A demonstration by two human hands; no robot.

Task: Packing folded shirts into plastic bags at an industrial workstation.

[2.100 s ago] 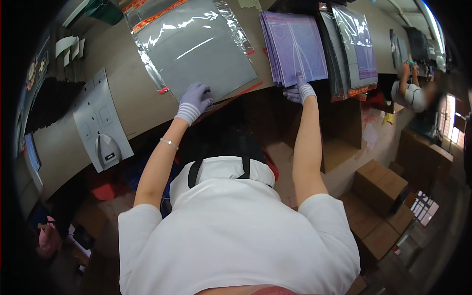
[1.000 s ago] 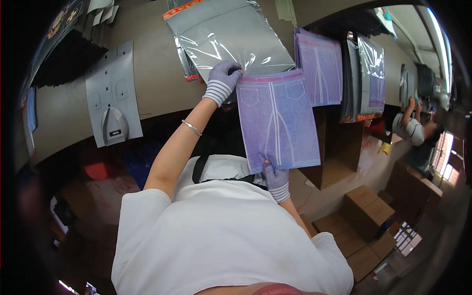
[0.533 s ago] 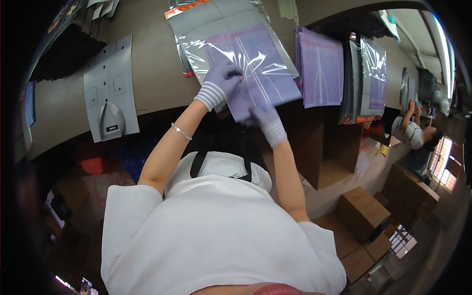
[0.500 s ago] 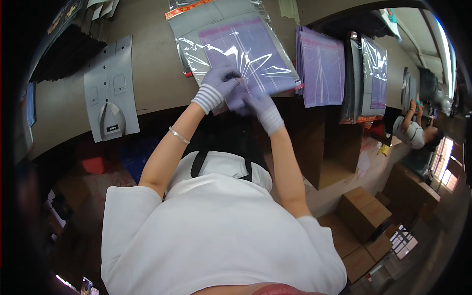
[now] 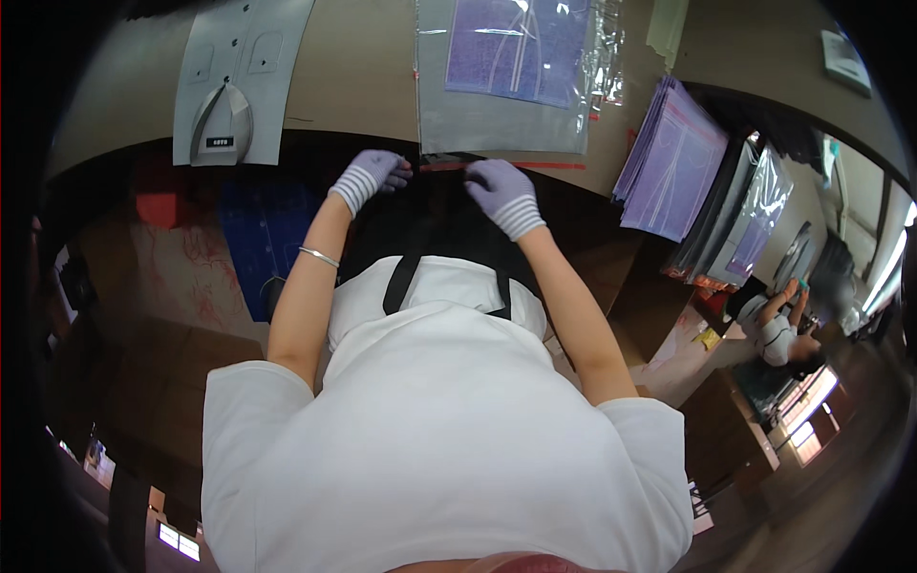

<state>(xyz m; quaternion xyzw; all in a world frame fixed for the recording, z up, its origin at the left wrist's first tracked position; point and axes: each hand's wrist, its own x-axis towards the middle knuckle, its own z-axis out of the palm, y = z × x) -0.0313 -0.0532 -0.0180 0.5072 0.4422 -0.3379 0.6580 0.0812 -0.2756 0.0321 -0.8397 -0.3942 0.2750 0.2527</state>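
A clear plastic bag point(image 5: 516, 129) lies on the table ahead of me, holding a grey sheet with a purple sheet point(image 5: 516, 53) over it. A red strip runs along its near edge, which hangs at the table's front. My right hand point(image 5: 503, 191), in a lilac glove with white cuff stripes, has its fingers curled at that near edge. My left hand point(image 5: 373, 179), gloved alike, is beside the bag's near left corner with its fingers drawn together. What lies between the left fingertips is too small to make out.
On the table's left lies a grey shirt-front sheet point(image 5: 267, 95) with a cap-shaped piece point(image 5: 222, 129). To the right, purple sheets point(image 5: 673, 162) and bagged pieces point(image 5: 759, 215) overhang the edge. Blue cloth point(image 5: 258, 239) hangs below at left. Another person point(image 5: 778, 329) works far right.
The bag now lies straighter and farther away, its near edge facing me. Both hands came off its top toward the table's front edge and moved apart. My view has shifted.
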